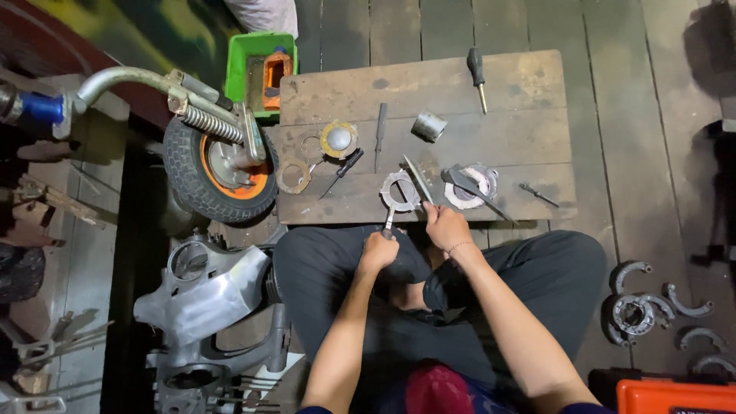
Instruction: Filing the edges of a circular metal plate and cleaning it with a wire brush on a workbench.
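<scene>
I sit with my legs folded before a low wooden board [506, 92]. My left hand [381, 248] grips a thin metal tool whose tip reaches a round metal ring part [399, 191] at the board's near edge. My right hand [445, 225] holds a long flat file-like blade [418, 179] that slants up across the same ring. Both hands are close together, just off the board's front edge.
On the board lie a second ring with pliers [469, 186], a black-handled screwdriver [477, 75], a metal sleeve [428, 126], a yellow-rimmed disc [338, 139], a gasket ring [294, 175] and small tools. A scooter front wheel [218, 170] stands left; brake shoes [659, 307] lie right.
</scene>
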